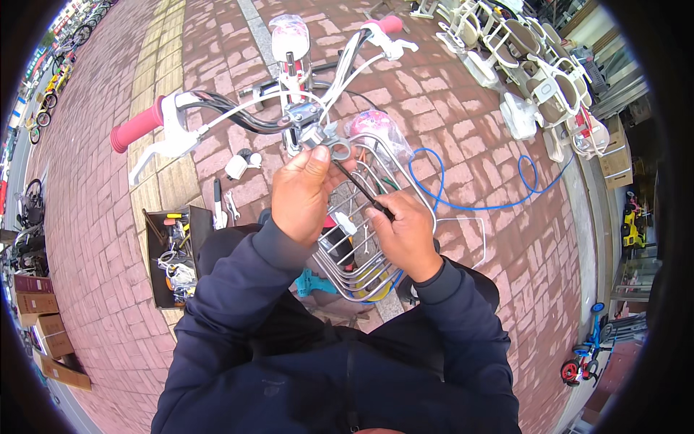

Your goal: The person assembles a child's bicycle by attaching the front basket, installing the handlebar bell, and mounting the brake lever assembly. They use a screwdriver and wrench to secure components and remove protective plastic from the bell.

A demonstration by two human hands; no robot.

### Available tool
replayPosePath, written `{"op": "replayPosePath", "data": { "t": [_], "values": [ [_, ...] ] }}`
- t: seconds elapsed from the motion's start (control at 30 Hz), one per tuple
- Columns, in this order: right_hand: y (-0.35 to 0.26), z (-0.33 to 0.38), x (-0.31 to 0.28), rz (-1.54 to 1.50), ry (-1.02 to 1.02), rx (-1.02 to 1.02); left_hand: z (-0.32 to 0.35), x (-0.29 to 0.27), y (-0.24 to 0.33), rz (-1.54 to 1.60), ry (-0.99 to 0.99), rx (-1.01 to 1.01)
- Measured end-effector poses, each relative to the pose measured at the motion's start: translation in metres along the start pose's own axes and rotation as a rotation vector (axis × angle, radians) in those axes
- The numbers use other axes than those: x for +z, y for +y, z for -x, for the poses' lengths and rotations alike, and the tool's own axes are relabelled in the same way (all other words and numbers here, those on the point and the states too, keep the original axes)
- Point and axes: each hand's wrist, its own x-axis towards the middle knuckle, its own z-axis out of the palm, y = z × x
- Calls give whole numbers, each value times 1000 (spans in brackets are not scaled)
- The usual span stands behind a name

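Note:
A child's bicycle stands in front of me, with white handlebars (217,108), pink grips (136,127) and a silver wire basket (376,210) at the front. My left hand (302,189) presses against the handlebar stem clamp (318,134). My right hand (406,233) grips the black handle of a long thin tool (358,186), whose tip reaches up to a round grey fitting at the clamp. Both sleeves are dark blue. The basket holds a pink helmet-like item in plastic (372,124) and small parts.
A black toolbox (172,253) with tools lies open on the brick pavement at left, wrenches (223,206) beside it. A blue hose (470,195) curls at right. White child seats (535,65) are stacked at upper right. Cardboard boxes (43,318) sit at lower left.

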Motion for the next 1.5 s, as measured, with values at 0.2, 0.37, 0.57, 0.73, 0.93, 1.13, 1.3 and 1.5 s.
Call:
{"op": "replayPosePath", "data": {
  "t": [0.2,0.37,0.57,0.73,0.93,1.13,1.3,1.5],
  "values": [
    [-5,-3,6,27,-97,44,5,4,-1,-125,-5,90],
    [-4,-9,6,-247,-301,256,12,7,0,-356,-89,20],
    [-2,-9,5,-382,-235,279,22,15,4,-612,-117,96],
    [-6,-10,5,-189,-140,219,22,18,3,-543,-51,115],
    [-10,-13,6,-445,-222,318,20,18,-1,-494,-51,80],
    [-7,-15,1,-177,-197,228,22,15,-1,-628,-82,114],
    [-7,-16,5,-426,-245,294,20,17,-3,-559,-73,124],
    [-4,-16,3,-190,-198,193,21,18,2,-574,-86,59]
  ]
}}
